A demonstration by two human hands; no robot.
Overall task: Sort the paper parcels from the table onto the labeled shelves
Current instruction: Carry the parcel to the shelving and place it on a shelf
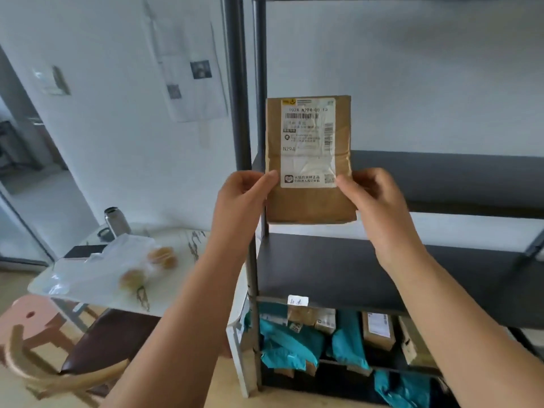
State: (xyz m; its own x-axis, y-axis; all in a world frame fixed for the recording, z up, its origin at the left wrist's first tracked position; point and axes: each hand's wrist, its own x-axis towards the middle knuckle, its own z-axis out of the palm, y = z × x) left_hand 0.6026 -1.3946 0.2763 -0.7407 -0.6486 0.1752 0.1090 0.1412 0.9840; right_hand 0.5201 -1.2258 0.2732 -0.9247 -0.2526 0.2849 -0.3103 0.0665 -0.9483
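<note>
The person holds a brown paper parcel (309, 160) upright in front of the shelving unit (382, 275), one hand on each side edge. The left hand (244, 195) pinches the parcel's left edge about two-thirds of the way down, thumb on the front face and the other fingers curled behind; the grip is closed narrowly on the paper. The right hand (374, 198) does the same on the right edge at about the same height, its thumb tip touching the front just beside the lower corner of the white shipping label (309, 142). Both hands hold the parcel in the air, clear of any shelf.

The label faces the camera and covers most of the parcel's upper front, with a barcode near the top and the printed code "N294" at its left side. The parcel's lower edge hangs just below the hands, above a bare dark shelf board (338, 269).

A small white handwritten tag (298, 300) sits on the front rim of that board. Below it, the lower shelves hold teal mailer bags (285, 346) and brown cardboard boxes (378, 331) packed close together.

To the left, a white surface (97, 278) carries a clear plastic bag (117, 260) and a metal bottle (116, 222).
</note>
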